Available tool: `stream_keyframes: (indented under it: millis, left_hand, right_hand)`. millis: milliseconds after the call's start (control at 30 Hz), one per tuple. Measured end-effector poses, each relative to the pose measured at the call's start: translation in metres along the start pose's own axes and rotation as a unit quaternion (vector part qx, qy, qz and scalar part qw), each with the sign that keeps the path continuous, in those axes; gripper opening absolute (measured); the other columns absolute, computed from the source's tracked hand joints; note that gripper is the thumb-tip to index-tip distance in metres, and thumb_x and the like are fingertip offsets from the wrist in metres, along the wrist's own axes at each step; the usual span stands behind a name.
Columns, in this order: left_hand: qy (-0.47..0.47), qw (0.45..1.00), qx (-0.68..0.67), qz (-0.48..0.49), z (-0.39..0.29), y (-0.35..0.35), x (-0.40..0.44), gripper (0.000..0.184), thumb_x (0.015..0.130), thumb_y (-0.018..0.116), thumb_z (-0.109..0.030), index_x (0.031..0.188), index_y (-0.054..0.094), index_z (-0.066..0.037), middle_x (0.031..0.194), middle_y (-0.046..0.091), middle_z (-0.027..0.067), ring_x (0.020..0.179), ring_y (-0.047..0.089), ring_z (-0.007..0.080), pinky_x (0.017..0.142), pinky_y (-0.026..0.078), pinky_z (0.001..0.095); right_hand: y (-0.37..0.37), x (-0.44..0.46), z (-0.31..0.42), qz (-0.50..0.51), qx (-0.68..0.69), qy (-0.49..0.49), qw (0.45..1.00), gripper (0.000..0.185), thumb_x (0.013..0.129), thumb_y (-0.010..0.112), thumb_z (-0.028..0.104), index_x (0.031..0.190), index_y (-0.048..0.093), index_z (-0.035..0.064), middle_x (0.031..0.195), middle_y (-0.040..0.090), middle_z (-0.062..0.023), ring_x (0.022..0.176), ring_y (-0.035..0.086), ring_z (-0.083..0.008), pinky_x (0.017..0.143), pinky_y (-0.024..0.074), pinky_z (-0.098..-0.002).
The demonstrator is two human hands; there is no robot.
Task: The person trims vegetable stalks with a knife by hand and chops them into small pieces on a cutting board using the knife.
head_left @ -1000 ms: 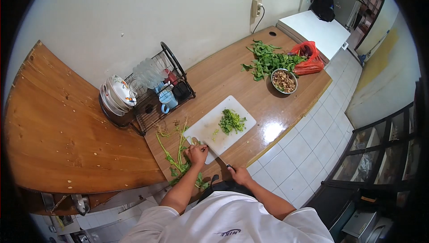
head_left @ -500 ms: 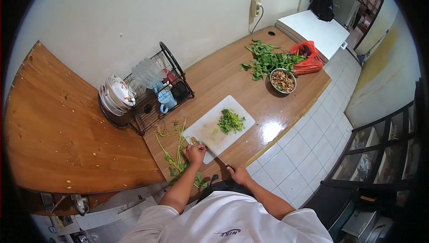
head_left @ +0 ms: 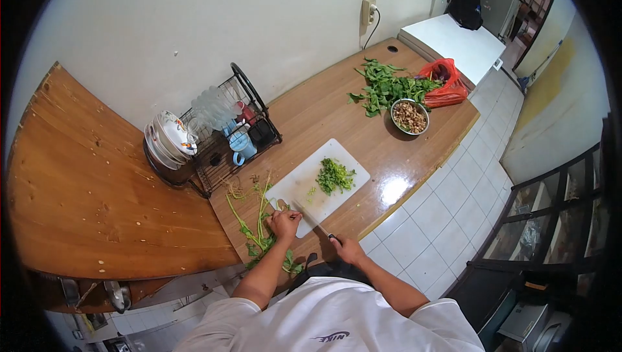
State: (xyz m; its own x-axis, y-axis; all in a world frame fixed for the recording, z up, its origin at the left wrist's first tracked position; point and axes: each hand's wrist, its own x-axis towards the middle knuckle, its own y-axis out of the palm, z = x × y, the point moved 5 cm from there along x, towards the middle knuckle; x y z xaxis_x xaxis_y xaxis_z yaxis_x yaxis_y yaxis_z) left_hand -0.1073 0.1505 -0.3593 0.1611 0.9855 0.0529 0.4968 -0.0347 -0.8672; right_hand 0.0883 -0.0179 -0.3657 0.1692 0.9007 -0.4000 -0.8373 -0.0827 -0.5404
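Observation:
My right hand (head_left: pixel 348 249) is wrapped round the dark handle of a knife (head_left: pixel 319 226), whose blade slants across the near left part of a white cutting board (head_left: pixel 346 151). Close to the blade's tip, my left hand (head_left: pixel 284 224) rests on the board's left end with its fingers bunched; what they pinch is mostly hidden. A pile of chopped green leaves (head_left: pixel 335 176) lies on the board, with a few pale bits beside it. Leafy green stalks with roots (head_left: pixel 246 230) lie on the table left of my left hand.
A dish rack (head_left: pixel 214 158) with bowls, glasses and cups stands against the wall. Farther along the wooden table (head_left: pixel 311 109) are loose green leaves (head_left: pixel 382 86), a metal bowl of brown diced pieces (head_left: pixel 409 117) and a red plastic bag (head_left: pixel 450 93). The table's edge is right of the board.
The knife and my right hand have shifted slightly up and away from my body. My left hand stays at nearly the same spot on the board.

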Motion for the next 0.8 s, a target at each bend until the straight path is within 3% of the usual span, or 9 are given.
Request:
stream_keyframes:
  millis: [167,333,600,800]
  left_hand:
    - [-0.003,0.999,0.033,0.0,0.006,0.007,-0.001,0.012,0.072,0.082,-0.033,0.08,0.08,-0.024,0.08,0.073,-0.0021,0.096,0.06,0.0193,0.09,0.033,0.041]
    - [0.049,0.998,0.015,-0.022,-0.003,0.004,-0.007,0.012,0.074,0.08,-0.031,0.082,0.08,-0.021,0.081,0.073,-0.0009,0.099,0.06,0.0202,0.093,0.032,0.042]
    - [-0.023,1.0,0.018,0.001,0.005,0.01,-0.005,0.011,0.074,0.079,-0.029,0.083,0.08,-0.022,0.084,0.074,-0.0027,0.101,0.06,0.0199,0.093,0.033,0.0418]
    - [0.011,1.0,0.017,-0.006,-0.001,0.006,-0.004,0.012,0.074,0.08,-0.031,0.082,0.08,-0.022,0.081,0.074,-0.005,0.096,0.06,0.0173,0.091,0.033,0.0412]
  right_hand:
    - [0.017,-0.004,-0.016,-0.01,-0.016,-0.044,0.999,0.048,0.101,0.048,0.046,0.11,0.067,0.0034,0.094,0.068,-0.0288,0.094,0.064,-0.0478,0.084,0.0513,-0.0507]
    - [-0.001,-0.005,0.014,0.002,-0.04,0.042,0.998,0.05,0.1,0.049,0.047,0.105,0.069,0.0014,0.095,0.068,-0.0296,0.095,0.064,-0.0483,0.086,0.0506,-0.0518]
    - [0.015,-0.005,-0.007,0.015,-0.037,-0.005,0.999,0.049,0.1,0.049,0.047,0.11,0.067,0.0028,0.097,0.068,-0.0296,0.096,0.064,-0.0482,0.086,0.0505,-0.0524]
    - [0.009,0.001,0.005,0.015,-0.053,0.025,0.998,0.048,0.1,0.048,0.047,0.111,0.065,0.0036,0.097,0.068,-0.0294,0.096,0.064,-0.0486,0.085,0.0503,-0.0537]
